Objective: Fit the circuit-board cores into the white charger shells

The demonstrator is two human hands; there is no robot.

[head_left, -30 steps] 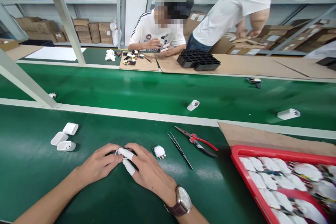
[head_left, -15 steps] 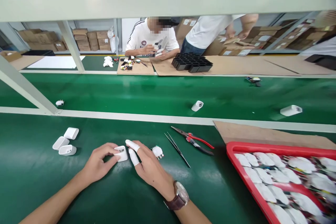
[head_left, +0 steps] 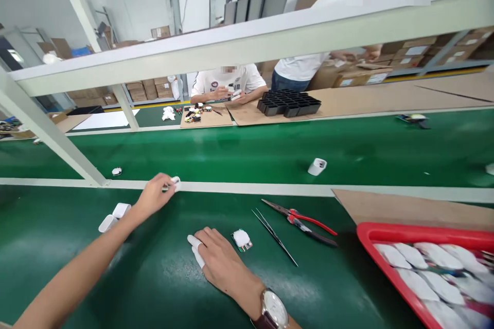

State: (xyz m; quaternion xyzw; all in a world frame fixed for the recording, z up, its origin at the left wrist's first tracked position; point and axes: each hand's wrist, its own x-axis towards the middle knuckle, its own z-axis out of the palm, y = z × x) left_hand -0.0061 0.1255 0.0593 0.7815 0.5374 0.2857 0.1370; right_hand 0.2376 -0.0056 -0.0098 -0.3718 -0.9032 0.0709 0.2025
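Observation:
My left hand [head_left: 154, 196] reaches forward to the white strip at the belt's near edge, its fingers closed on a small white charger casing [head_left: 174, 183]. My right hand [head_left: 216, 259] rests flat on the green mat with white finger cots on two fingers and holds nothing. Just to its right lies a small white part on a circuit board [head_left: 242, 239]. Two empty white casings [head_left: 113, 216] lie beside my left forearm.
Tweezers [head_left: 275, 236] and red-handled cutters [head_left: 301, 218] lie right of my hand. A red tray [head_left: 370, 231] of white parts sits at the lower right on cardboard. More casings [head_left: 317, 166] ride the green belt. Two people work across it by black trays [head_left: 289, 102].
My left hand lifted the white casing from in front of me and carried it forward to the belt's edge. My right hand let go and stayed on the mat. My head tilted up.

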